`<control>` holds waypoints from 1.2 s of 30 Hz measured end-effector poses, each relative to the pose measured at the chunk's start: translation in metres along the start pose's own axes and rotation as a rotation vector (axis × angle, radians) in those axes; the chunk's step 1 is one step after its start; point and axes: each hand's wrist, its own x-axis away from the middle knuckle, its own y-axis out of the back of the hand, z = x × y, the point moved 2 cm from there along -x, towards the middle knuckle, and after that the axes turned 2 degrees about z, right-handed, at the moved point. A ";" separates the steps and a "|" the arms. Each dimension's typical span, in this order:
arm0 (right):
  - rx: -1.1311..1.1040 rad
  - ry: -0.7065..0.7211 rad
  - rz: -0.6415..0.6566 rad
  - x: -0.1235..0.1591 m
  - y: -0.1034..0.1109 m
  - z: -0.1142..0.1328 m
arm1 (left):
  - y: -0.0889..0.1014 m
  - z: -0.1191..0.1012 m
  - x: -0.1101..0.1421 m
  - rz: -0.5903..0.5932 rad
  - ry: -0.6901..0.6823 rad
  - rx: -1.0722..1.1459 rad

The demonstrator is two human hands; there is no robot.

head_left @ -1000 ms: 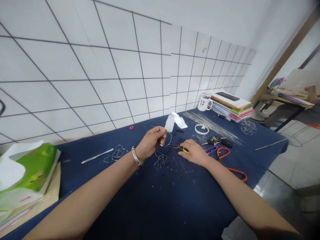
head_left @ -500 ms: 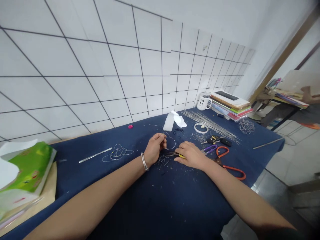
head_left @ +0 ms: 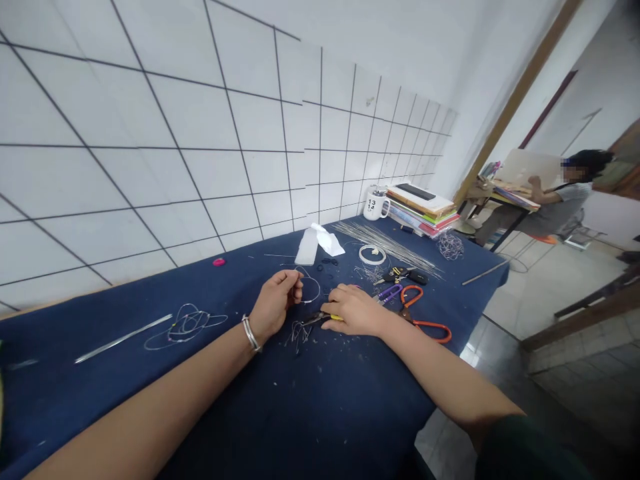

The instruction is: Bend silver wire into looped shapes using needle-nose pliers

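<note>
My left hand (head_left: 274,308) is closed in a pinch on a thin loop of silver wire (head_left: 311,288), held just above the blue tablecloth (head_left: 310,393). My right hand (head_left: 353,310) lies on the cloth beside it, fingers wrapped round small pliers with yellow grips (head_left: 320,319). The plier jaws point left, toward the wire loop. A little heap of bent wire pieces (head_left: 299,329) sits under and between the two hands. A silver bangle is on my left wrist.
Orange-handled scissors (head_left: 425,320), purple snips (head_left: 387,293), a tape ring (head_left: 372,254), straight wire rods (head_left: 385,240), a white bag (head_left: 315,243), a mug (head_left: 375,204) and stacked books (head_left: 423,210) lie to the right. Tangled wire (head_left: 187,323) lies left. A person sits at a far desk (head_left: 560,193).
My left hand has come down from a raised position to just above the cloth, still pinching the wire loop. The camera has turned right, so the green box at left has left the view.
</note>
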 end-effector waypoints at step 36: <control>-0.227 -0.032 -0.028 -0.024 -0.008 0.030 | 0.008 0.012 -0.013 -0.094 -0.217 -0.150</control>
